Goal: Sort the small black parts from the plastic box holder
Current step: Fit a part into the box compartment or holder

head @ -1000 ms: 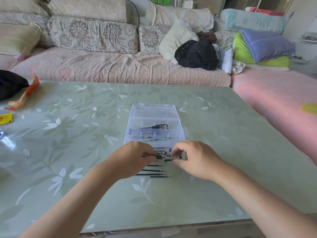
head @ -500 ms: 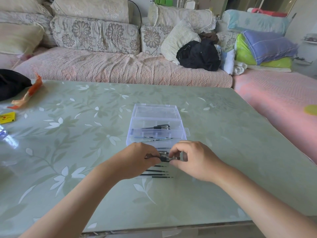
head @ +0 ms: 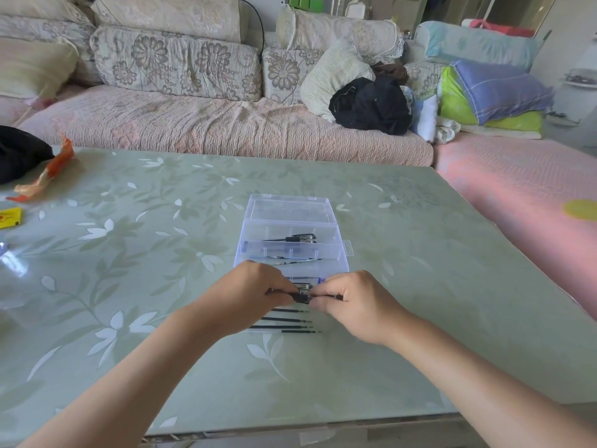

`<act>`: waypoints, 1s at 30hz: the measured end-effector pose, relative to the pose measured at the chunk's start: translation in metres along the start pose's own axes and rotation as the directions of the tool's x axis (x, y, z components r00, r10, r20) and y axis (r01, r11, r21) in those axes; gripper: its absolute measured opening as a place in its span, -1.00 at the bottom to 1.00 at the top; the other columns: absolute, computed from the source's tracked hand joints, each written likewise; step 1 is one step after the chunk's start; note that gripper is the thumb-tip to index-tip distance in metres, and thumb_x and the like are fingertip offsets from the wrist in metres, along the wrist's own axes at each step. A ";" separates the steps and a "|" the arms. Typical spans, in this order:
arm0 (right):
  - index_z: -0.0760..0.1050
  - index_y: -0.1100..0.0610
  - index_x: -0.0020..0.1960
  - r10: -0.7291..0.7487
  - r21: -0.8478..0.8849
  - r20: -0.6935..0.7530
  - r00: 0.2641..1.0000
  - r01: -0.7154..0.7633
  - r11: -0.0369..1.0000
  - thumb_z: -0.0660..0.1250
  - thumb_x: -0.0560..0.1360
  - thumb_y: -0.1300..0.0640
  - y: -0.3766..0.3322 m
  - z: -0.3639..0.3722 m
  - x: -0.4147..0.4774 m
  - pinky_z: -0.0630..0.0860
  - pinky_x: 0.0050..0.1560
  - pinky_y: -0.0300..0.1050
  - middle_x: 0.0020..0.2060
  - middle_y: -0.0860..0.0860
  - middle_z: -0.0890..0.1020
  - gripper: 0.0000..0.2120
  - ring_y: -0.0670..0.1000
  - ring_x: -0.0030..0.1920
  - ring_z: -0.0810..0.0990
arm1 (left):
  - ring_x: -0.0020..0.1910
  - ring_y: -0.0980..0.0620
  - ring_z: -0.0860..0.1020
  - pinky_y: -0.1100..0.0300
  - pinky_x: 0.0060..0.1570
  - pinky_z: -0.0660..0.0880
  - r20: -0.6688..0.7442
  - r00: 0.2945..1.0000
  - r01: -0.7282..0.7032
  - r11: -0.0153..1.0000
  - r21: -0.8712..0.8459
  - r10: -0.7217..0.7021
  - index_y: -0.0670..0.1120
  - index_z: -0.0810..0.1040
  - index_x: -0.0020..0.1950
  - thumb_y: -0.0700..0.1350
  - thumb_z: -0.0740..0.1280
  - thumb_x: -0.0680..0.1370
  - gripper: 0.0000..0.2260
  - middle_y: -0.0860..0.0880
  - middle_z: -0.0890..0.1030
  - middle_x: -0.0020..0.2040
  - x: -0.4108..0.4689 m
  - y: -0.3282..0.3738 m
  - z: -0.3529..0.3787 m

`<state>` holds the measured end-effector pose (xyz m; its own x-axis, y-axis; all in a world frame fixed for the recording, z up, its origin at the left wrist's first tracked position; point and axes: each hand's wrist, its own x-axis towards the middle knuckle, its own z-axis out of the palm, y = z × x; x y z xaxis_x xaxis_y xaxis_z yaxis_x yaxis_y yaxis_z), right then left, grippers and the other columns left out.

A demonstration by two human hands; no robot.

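A clear plastic box [head: 292, 253] lies open at the table's middle, its lid [head: 290, 208] folded back. Thin black parts lie in its compartments, one dark bundle [head: 298, 238] in the far one. My left hand [head: 252, 297] and my right hand [head: 357, 302] meet just in front of the box. Both pinch the same small black part [head: 302, 297] between their fingertips, one hand at each end. Several slim black refills [head: 284, 321] lie side by side on the table under my hands.
The table [head: 420, 286] has a green glass top with a leaf pattern. An orange wrapper [head: 48, 171], a black cloth [head: 19, 153] and a yellow packet [head: 9, 217] lie at its left. A sofa with cushions and bedding runs behind.
Both hands keep their pinch on the black part, and their fingertips have drawn slightly closer together. The box and the refills have not moved.
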<state>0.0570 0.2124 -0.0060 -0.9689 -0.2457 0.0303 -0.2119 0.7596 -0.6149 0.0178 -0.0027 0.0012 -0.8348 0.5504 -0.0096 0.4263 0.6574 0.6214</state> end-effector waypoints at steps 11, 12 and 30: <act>0.63 -0.16 -0.05 0.050 -0.071 -0.127 0.991 -0.059 0.996 0.42 0.47 0.00 -0.009 -0.016 0.030 0.39 -0.27 -0.23 -0.22 -0.21 0.61 -0.92 -0.19 -0.36 0.45 | 0.06 0.08 0.47 0.14 -0.01 0.47 -0.220 0.965 -0.087 0.969 0.230 0.139 0.12 0.60 0.20 -0.02 0.37 0.54 -0.76 0.16 0.58 0.03 0.008 -0.008 -0.015; 0.63 -0.16 -0.06 0.072 -0.077 -0.161 0.984 -0.086 0.993 0.43 0.46 -0.01 -0.007 -0.020 0.036 0.40 -0.26 -0.21 -0.22 -0.22 0.62 -0.92 -0.20 -0.36 0.46 | 0.11 0.07 0.44 0.17 0.03 0.44 -0.276 0.947 -0.088 0.962 0.260 0.161 0.11 0.58 0.26 -0.02 0.38 0.53 -0.71 0.15 0.57 0.10 0.010 -0.012 -0.020; 0.63 -0.09 0.03 0.120 -0.432 -0.262 0.957 -0.228 0.873 0.27 0.55 0.08 0.007 -0.002 0.125 0.45 -0.05 -0.11 0.03 -0.06 0.58 -0.82 0.05 0.05 0.56 | 0.28 0.04 0.38 0.18 0.23 0.28 -0.245 0.960 -0.049 0.941 0.336 0.137 0.09 0.50 0.35 0.09 0.24 0.59 -0.66 0.08 0.54 0.23 0.009 -0.038 -0.003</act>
<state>-0.0665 0.1885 -0.0050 -0.9867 0.0140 0.1617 -0.0194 0.9789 -0.2034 -0.0070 -0.0240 -0.0204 -0.8281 0.4925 0.2679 0.5587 0.7642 0.3222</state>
